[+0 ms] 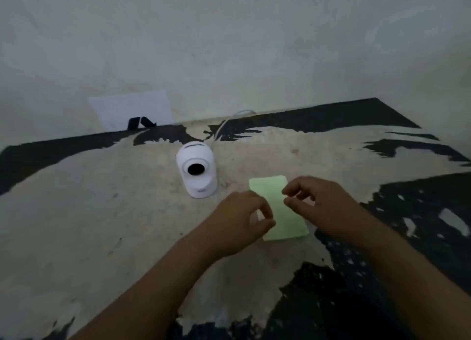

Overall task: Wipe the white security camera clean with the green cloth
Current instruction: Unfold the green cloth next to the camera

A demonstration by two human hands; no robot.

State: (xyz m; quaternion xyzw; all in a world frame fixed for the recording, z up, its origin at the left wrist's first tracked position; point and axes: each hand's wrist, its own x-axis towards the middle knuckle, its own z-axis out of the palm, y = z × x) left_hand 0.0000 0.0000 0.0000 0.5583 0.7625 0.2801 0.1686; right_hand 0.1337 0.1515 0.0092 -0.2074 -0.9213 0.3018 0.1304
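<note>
1. 1 white rounded plastic security camera (198, 172) stands upright on the worn cream-and-black table (102, 212), its dark lens facing the viewer, 1 white cable (224, 125) trailing behind.
2. 1 flat pale green rectangular cloth (280, 212) lies just right of it.
3. 2 bare hands: left hand (239, 219) and right hand (323, 204), fingers curled narrow at opposite cloth edges; whether they pinch it, cannot tell.

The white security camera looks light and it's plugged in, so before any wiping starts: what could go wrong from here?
1. The white security camera stands free on the worn table; neither hand steadies it, so wiping pressure might tip or slide it.
2. Its white cable runs off the far edge; a snag could tug it.
3. The left hand and right hand only pinch the green cloth at its edges, so it may slip.
</note>
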